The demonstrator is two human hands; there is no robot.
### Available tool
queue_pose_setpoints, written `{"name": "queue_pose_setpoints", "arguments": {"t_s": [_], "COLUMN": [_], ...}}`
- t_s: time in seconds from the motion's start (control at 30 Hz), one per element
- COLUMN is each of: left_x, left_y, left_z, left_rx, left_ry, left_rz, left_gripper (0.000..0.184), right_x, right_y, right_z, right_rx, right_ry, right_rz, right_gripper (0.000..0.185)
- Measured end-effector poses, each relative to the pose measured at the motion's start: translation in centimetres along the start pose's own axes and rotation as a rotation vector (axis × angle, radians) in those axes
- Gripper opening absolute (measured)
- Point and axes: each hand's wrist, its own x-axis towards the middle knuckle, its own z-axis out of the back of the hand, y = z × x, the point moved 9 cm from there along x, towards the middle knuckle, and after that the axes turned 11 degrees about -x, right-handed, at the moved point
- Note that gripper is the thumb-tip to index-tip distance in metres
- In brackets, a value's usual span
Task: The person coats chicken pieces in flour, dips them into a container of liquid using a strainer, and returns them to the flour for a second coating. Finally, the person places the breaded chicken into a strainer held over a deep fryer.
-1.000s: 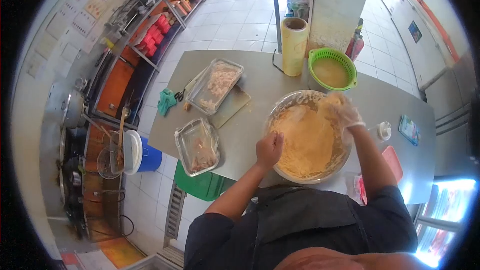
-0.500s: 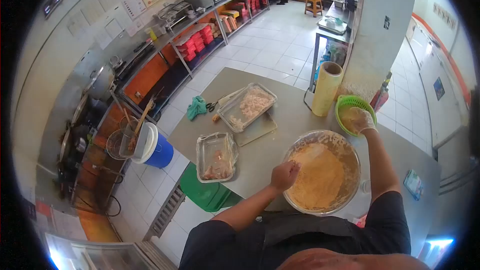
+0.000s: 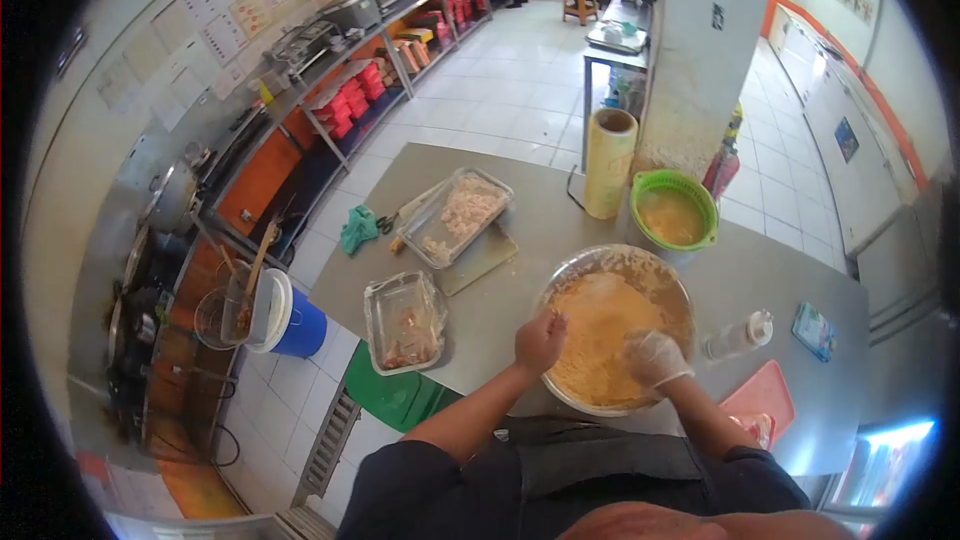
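Observation:
A large steel bowl of orange-tan powder stands on the table before me. My left hand is at its left rim, fingers curled closed; whatever they may hold is hidden. Inside the right part of the bowl, my right hand wears a clear plastic glove and is low over the powder, its fingers blurred. Behind the bowl sits a green basket with cloudy tan liquid in it. To the left are a clear tray of pale meat pieces and a plastic-wrapped tray with some meat.
A tall roll of plastic film stands beside the basket. Right of the bowl are a clear bottle, a pink tray and a blue packet. A green cloth lies at the table's left edge. A blue bucket stands on the floor.
My right hand has left the green basket and come down into the steel bowl. My left hand stays closed near the bowl's left rim. The view has shifted to the right.

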Motion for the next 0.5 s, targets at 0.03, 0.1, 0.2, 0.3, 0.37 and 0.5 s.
{"name": "queue_pose_setpoints", "arguments": {"t_s": [0.03,0.1,0.2,0.3,0.37,0.5], "left_x": [0.0,0.6,1.9,4.5,5.6,8.8], "left_y": [0.7,0.2,2.5,-1.2,-2.8,-5.1], "left_z": [-0.4,-1.2,-6.0,-12.1,-16.7,-23.7], "left_rx": [0.014,-0.006,-0.253,-0.477,-0.520,-0.569], "left_ry": [0.026,0.116,0.290,0.408,0.502,0.597], "left_rz": [0.055,0.171,0.305,0.438,0.529,0.648], "left_gripper": [0.042,0.045,0.045,0.044,0.043,0.042], "right_x": [-1.1,-3.7,-4.2,-4.1,-4.9,-5.7], "right_y": [1.4,5.4,5.6,3.3,3.3,3.7], "right_z": [0.7,4.1,8.1,8.4,7.6,8.0], "right_rx": [0.044,0.047,0.090,0.204,0.193,0.137], "right_ry": [0.001,-0.072,-0.242,-0.374,-0.457,-0.478], "right_rz": [-0.015,0.084,-0.015,-0.108,-0.119,-0.089], "right_gripper": [0.029,0.031,0.023,0.017,0.016,0.020]}}
